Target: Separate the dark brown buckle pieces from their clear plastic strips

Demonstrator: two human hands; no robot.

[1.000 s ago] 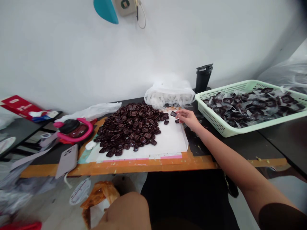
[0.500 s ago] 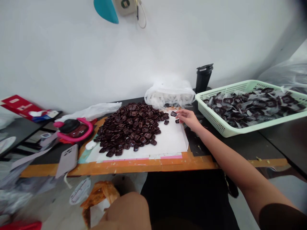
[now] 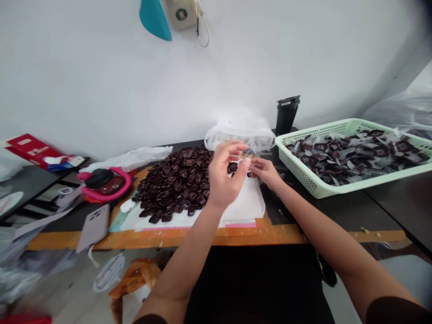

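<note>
My left hand (image 3: pixel 225 173) is raised over the right part of a pile of small dark brown, glossy plastic pieces (image 3: pixel 175 184). Its fingers are curved, with a gap between them and the thumb. The thumb tip reaches the fingertips of my right hand (image 3: pixel 265 173), whose fingers are closed in a pinch. What lies between those fingertips is hidden. A few loose dark pieces show just beneath and behind both hands. The pile rests on a white sheet (image 3: pixel 245 207). Behind my hands is a white plastic bag (image 3: pixel 243 130) of small clear or whitish items.
A pale green basket (image 3: pixel 317 191) of dark pieces in clear wrapping stands at right, with a black cup (image 3: pixel 287 114) behind it. At left are a phone (image 3: pixel 93 227), a pink-handled bottle (image 3: pixel 106 182) and a white oval object (image 3: pixel 127 205). Orange tape (image 3: pixel 151 238) lines the table's front edge.
My left hand has come into view and risen up to meet my right hand. The dark piece at my right fingertips is no longer clearly visible. The view has tilted slightly.
</note>
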